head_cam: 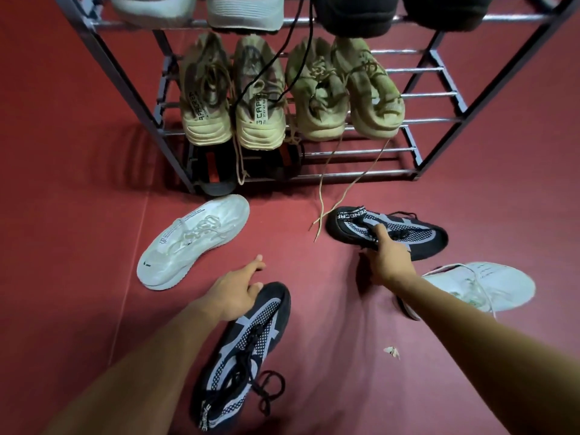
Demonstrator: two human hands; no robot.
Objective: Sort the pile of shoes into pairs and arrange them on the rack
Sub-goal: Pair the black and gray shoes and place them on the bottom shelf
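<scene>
My left hand grips the toe end of a black-and-grey knit shoe, fingers curled round its front edge while the index finger sticks out past it; the shoe runs back toward me with its black laces loose near the heel. My right hand holds the matching black-and-grey shoe by its side, thumb pressed on the upper and the other fingers tucked beneath where I cannot see them; that shoe lies crosswise on the red floor, its lettered heel tab pointing toward the rack. A white shoe lies on the floor to the left, toe toward me, and a second white shoe lies on the right, partly hidden behind my right forearm. The metal rack stands just beyond. On its middle shelf sit two pairs of beige shoes, the left pair with printed heel strips and the right pair with laces trailing down to the floor. The top shelf carries a pale grey pair and a black pair, cut off by the frame edge. On the bottom shelf, at the left, sit dark shoes with orange patches. A small pale scrap lies on the floor between my arms.
</scene>
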